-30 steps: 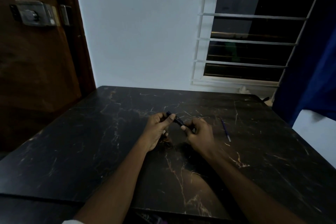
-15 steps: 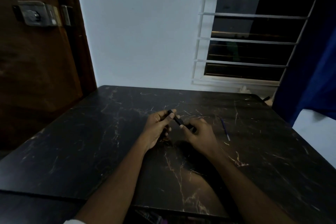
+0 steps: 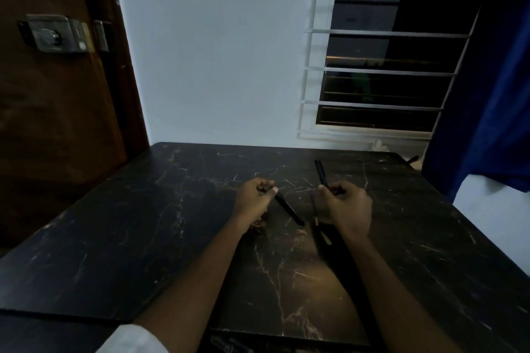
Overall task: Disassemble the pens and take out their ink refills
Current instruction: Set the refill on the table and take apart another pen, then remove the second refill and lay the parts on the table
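My left hand (image 3: 253,199) is closed on a black pen part (image 3: 288,209) that points down and to the right, just above the dark marble table (image 3: 143,238). A short gap away, my right hand (image 3: 348,206) grips another black pen part (image 3: 320,172), which sticks up and away from the fist. A thin bluish ink refill (image 3: 314,208) with a pale tip runs downward from beside my right thumb. I cannot tell whether my right hand holds it or it lies on the table.
The table stands against a white wall. A barred window (image 3: 387,71) is at the back right, a blue curtain (image 3: 493,94) at the right and a wooden door (image 3: 57,80) at the left. Small dark objects (image 3: 226,345) lie below the table's front edge.
My hands have moved apart, and the pen they held together is now in two parts, one in each hand. The view has tilted upward. The refill that lay to the right of my hands no longer shows there.
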